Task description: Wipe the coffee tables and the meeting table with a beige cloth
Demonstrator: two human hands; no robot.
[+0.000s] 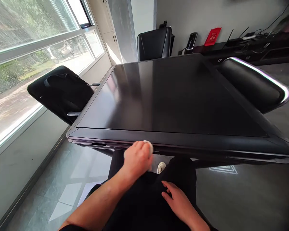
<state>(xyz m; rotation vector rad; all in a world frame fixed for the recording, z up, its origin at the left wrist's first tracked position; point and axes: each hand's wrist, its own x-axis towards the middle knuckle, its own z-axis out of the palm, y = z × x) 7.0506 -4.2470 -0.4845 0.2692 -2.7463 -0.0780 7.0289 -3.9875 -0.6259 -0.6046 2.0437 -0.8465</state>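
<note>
My left hand (138,158) is closed at the front edge of a black table (178,141). A small white wad (148,146), perhaps tissue or cloth, pokes out between its fingers, and most of it is hidden in the grip. Whether the wad touches the edge I cannot tell for certain. Over the dark trousers on my lap, my right hand (177,199) has its thumb and fingers apart and holds nothing.
Black chairs stand at the table's left (62,93), far end (154,44) and right (252,83). A window (38,48) runs along the left. Against the back wall, a dark cabinet (231,53) carries a red card (212,36) and a router with antennas.
</note>
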